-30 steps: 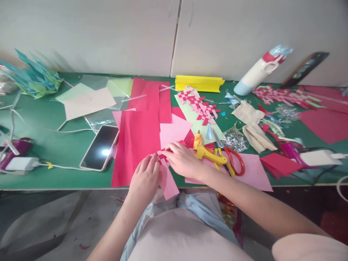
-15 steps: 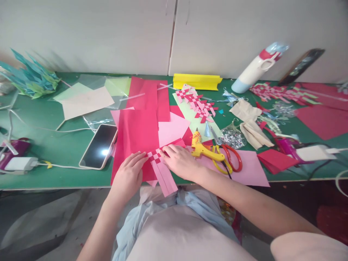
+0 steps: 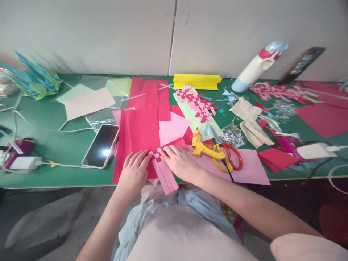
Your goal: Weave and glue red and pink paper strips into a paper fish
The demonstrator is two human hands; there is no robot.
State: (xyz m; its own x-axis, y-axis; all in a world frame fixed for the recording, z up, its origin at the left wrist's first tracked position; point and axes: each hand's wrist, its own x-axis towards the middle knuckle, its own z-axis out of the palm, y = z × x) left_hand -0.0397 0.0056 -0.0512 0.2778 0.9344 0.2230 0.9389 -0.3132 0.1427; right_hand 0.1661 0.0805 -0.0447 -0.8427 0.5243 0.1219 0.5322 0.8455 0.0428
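Note:
A small weave of pink and red paper strips (image 3: 160, 165) lies at the near edge of the green table (image 3: 62, 145), its loose pink ends hanging over the edge. My left hand (image 3: 133, 172) rests flat on the red sheet (image 3: 138, 137), fingertips touching the weave's left side. My right hand (image 3: 181, 162) presses down on the weave's right side, fingers on the checkered part. Neither hand lifts anything.
A yellow glue gun (image 3: 203, 148) and red-handled scissors (image 3: 231, 156) lie just right of my right hand. A phone (image 3: 101, 145) lies to the left, with a charger (image 3: 23, 163) and cable. Finished woven pieces (image 3: 197, 103), a bottle (image 3: 255, 69) and paper sheets fill the back.
My left hand slid off the weave to the left and then came back a little, uncovering the checkered part. My right hand has stayed on it.

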